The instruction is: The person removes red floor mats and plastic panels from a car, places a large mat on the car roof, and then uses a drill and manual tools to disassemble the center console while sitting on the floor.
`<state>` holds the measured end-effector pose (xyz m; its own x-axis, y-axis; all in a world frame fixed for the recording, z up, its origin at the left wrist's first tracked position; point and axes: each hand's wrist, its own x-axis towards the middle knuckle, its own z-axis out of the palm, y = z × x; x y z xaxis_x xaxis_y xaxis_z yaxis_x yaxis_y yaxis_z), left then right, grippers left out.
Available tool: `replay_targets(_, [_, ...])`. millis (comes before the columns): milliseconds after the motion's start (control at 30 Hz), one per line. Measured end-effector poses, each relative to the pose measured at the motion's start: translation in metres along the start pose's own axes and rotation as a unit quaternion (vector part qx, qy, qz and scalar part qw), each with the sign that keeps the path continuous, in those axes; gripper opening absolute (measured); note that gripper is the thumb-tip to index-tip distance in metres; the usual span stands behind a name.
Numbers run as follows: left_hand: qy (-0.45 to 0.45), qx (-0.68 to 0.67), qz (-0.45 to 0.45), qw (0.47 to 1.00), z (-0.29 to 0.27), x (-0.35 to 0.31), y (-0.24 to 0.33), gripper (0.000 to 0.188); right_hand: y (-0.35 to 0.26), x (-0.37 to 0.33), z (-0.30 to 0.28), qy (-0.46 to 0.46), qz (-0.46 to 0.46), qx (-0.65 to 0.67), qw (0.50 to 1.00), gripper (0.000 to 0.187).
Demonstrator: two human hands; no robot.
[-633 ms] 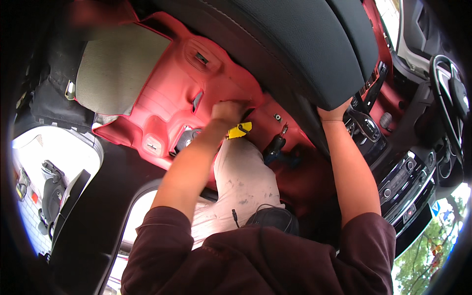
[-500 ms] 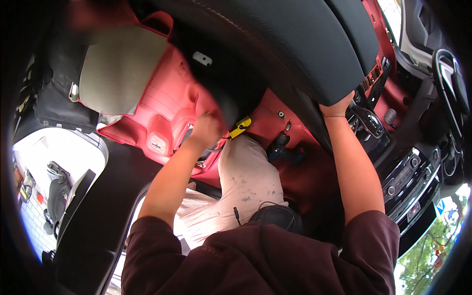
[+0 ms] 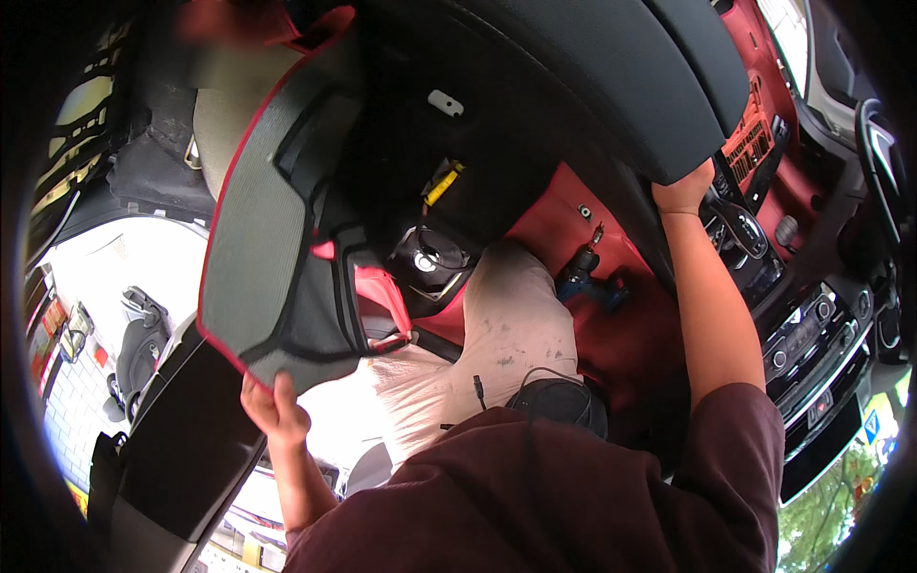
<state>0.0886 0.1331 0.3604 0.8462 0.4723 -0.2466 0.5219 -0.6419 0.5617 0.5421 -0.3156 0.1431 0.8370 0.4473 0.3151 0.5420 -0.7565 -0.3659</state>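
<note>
My left hand (image 3: 275, 409) is closed on the lower edge of a red-edged car floor mat (image 3: 250, 258). The mat is lifted, with its grey ribbed underside facing me. My right hand (image 3: 684, 193) rests at the lower end of a black padded seat (image 3: 611, 86), beside the gear lever (image 3: 743, 229); its fingers are hidden under the seat edge. Between my arms, a yellow-and-black item (image 3: 442, 186) lies on dark flooring. Nearer my knee is a black, round-centred part (image 3: 427, 260), whose kind I cannot make out.
A cordless drill (image 3: 587, 272) lies on the red floor covering (image 3: 544, 215) right of my knee, with a small ring-shaped piece (image 3: 585, 211) beyond it. A white plate (image 3: 445, 103) sits on the dark surface ahead. The black door panel (image 3: 181, 430) stands at the left, the dashboard (image 3: 807, 334) at the right.
My left hand has moved down and left, pulling the mat up so its red face turned away and its grey underside shows. The dark flooring beneath is uncovered. My right hand stays at the seat.
</note>
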Motion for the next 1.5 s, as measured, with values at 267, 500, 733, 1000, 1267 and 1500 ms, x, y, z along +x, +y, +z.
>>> replay_targets(267, [0.264,-0.125,-0.043,0.955,-0.146,-0.03,0.026,0.033,-0.018,0.008,-0.006,0.026,0.071,0.077,0.994,0.024])
replay_targets(500, [0.344,-0.075,0.0,0.936,-0.252,0.063,0.059,0.042,-0.011,0.008,-0.004,0.013,0.083,0.095,0.992,0.033])
replay_targets(733, [0.284,-0.187,0.001,0.94,-0.182,0.111,0.1,0.053,-0.011,0.009,-0.006,0.004,0.068,0.073,0.995,0.041])
replay_targets(1000, [-0.059,-0.439,0.046,0.895,0.022,0.043,0.175,0.066,0.037,-0.006,0.003,-0.005,0.169,0.206,0.964,0.038])
replay_targets(1267, [-0.005,-0.233,-0.131,0.964,0.016,-0.075,0.061,0.027,-0.193,0.015,-0.119,0.162,0.084,0.478,0.859,0.032])
replay_targets(1500, [0.193,0.002,0.064,0.979,-0.045,-0.188,-0.008,0.02,-0.334,-0.068,-0.164,-0.209,0.119,0.682,0.691,0.077])
